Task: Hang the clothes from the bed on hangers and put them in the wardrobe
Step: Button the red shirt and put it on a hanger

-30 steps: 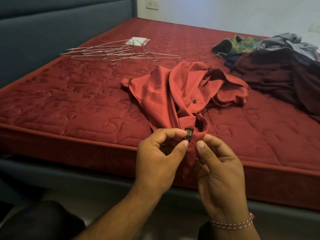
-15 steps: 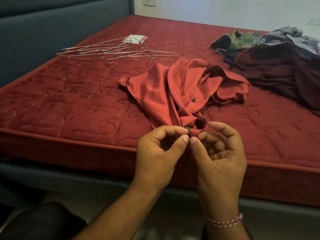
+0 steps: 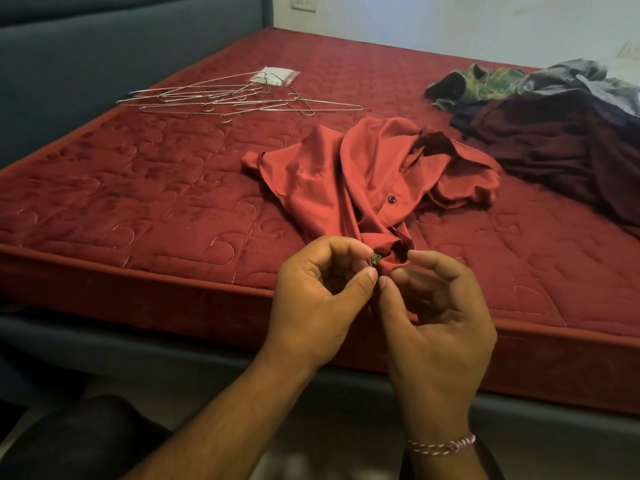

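- Wire hangers (image 3: 239, 98) lay in a loose pile on the far left of the mattress (image 3: 121, 209), none picked up, none carrying a garment. A small white packet (image 3: 275, 75) sat at the pile's far edge.
- My left hand (image 3: 320, 306) pinched the near end of the red shirt (image 3: 363, 178) between thumb and forefinger, right at the dark label (image 3: 375, 260).
- Shirt itself was crumpled mid-mattress, one button visible, near end pulled to the mattress edge.
- My right hand (image 3: 438, 327) pinched the same bunched fabric just beside the label, thumb tip almost touching the left thumb.
- Far right: a pile of other clothes (image 3: 561, 140) – dark maroon, green patterned, grey – untouched on the bed.
- Wardrobe wasn't in view.
- My read: very early. I was only sorting out the first shirt's collar; nothing hung, nothing stowed. Left to do: the red shirt plus the whole pile.
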{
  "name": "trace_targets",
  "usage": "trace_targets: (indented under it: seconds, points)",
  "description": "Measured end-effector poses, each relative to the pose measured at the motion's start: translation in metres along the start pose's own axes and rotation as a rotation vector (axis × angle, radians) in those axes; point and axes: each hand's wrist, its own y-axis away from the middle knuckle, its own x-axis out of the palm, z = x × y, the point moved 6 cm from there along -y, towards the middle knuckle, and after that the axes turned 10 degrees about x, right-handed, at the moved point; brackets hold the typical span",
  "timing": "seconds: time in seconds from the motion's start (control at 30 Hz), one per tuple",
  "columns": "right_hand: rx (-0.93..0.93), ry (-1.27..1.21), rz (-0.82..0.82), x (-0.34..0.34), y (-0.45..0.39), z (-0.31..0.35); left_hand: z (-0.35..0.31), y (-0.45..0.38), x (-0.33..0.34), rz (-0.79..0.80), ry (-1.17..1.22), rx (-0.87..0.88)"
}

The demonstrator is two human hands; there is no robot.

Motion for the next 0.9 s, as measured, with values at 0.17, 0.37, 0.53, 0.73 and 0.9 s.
trace_targets:
  seconds: [0.17, 0.37, 0.53, 0.73, 0.9]
  points:
    - [0.12, -0.088, 0.017, 0.002, -0.005, -0.008, 0.0, -0.001, 0.002, -0.014, 0.035, -0.024]
    - [0.064, 0.015, 0.025, 0.001, -0.007, -0.008, 0.004, -0.005, 0.001, 0.033, 0.046, -0.085]
    - [-0.051, 0.122, 0.112, 0.004, -0.007, -0.001, 0.011, -0.005, 0.001, 0.031, 0.044, -0.129]
    - [0.051, -0.013, 0.132, 0.006, -0.01, -0.012, 0.019, -0.002, -0.001, -0.047, 0.027, -0.168]
    - [0.138, -0.211, 0.076, 0.005, -0.011, -0.016, 0.019, -0.003, -0.004, -0.059, 0.022, -0.189]
